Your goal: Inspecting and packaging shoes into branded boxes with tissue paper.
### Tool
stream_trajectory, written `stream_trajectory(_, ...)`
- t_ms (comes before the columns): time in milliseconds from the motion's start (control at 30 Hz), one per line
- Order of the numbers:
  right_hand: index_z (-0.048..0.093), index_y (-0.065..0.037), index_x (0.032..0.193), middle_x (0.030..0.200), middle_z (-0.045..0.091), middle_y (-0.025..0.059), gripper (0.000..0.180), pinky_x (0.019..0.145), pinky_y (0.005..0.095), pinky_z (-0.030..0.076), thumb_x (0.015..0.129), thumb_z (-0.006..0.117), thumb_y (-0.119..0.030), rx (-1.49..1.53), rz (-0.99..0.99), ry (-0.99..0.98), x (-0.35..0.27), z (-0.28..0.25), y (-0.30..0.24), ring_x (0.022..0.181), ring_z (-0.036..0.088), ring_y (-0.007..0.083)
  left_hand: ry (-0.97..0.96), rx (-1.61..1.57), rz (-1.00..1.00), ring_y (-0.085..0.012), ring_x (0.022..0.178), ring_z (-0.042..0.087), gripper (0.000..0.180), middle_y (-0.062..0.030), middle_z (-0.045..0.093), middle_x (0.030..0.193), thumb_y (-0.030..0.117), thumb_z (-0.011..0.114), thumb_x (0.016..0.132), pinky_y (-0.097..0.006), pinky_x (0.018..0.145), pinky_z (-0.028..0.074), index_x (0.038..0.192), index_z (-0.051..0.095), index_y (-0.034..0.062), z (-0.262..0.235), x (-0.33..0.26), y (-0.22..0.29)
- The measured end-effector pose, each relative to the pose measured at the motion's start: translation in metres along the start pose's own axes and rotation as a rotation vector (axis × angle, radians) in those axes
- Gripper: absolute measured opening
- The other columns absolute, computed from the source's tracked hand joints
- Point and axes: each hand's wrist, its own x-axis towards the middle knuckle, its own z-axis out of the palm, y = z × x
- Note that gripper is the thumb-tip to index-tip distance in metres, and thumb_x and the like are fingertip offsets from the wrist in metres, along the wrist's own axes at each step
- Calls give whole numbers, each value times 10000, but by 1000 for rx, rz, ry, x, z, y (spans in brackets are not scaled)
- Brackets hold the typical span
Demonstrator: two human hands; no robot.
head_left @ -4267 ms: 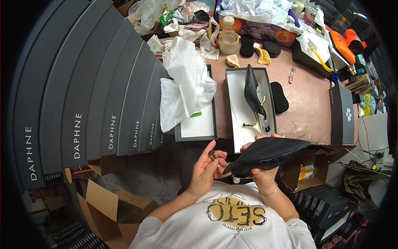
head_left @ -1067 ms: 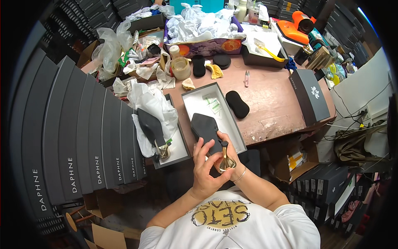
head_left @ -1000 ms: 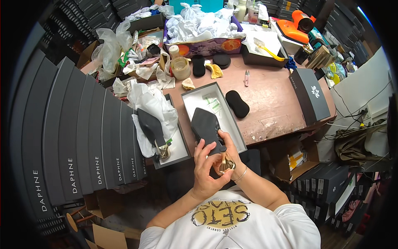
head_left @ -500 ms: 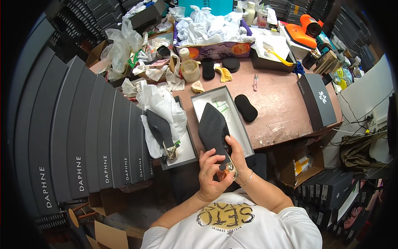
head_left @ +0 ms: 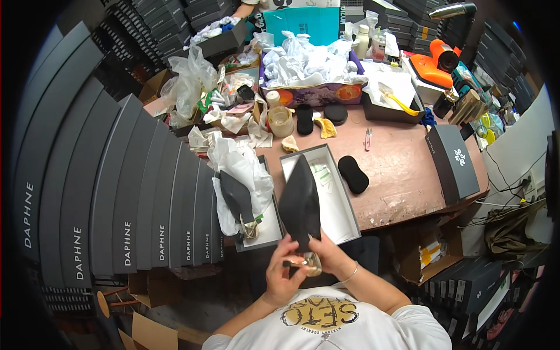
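Observation:
A black pointed-toe shoe is held up in front of me, its toe pointing away and its shiny gold-toned heel end toward my body. My left hand has its fingers curled around the metallic part at the heel end. My right hand grips the shoe's right side, with a bracelet on that wrist. Behind the shoe lies an open grey shoebox with a white inside and a small white-and-green packet in it. A matching black shoe rests on white tissue paper over another box to the left.
Tall stacks of grey shoeboxes stand along my left. On the table are black oval pads, small pink-handled snips, a bottle of liquid, a purple box of crumpled tissue and a closed grey shoebox at right.
The shoe in my hands has turned, so its smooth upper shows instead of its textured sole. Both hands have shifted slightly lower. The whole view has tilted a little, and a person's arm appears at the top.

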Motion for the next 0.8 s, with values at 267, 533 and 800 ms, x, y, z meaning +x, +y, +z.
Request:
stream_trajectory(267,553,47,1097,778,633,131,327,571,325,574,834,583,-145,-312,-192,547,-81,-80,-92,629,660,217,-23,572,27,-294,813,629,341,-145,629,902,112,684,824,-369,721,505,1139,603,13,-55,114,-6)
stream_trajectory(533,502,28,1165,747,600,139,458,523,297,542,778,625,-184,-239,-306,508,-88,-69,-82,552,607,194,216,1231,-418,-443,916,622,694,-302,641,980,427,571,884,-486,787,484,1411,337,41,-167,294,-93)
stream_trajectory(800,422,64,1303,897,649,196,586,570,300,564,836,562,-262,2,-251,437,-62,-62,-70,667,660,215,512,217,49,-38,512,398,191,49,415,612,191,535,969,-237,462,373,828,537,62,-123,275,-29)
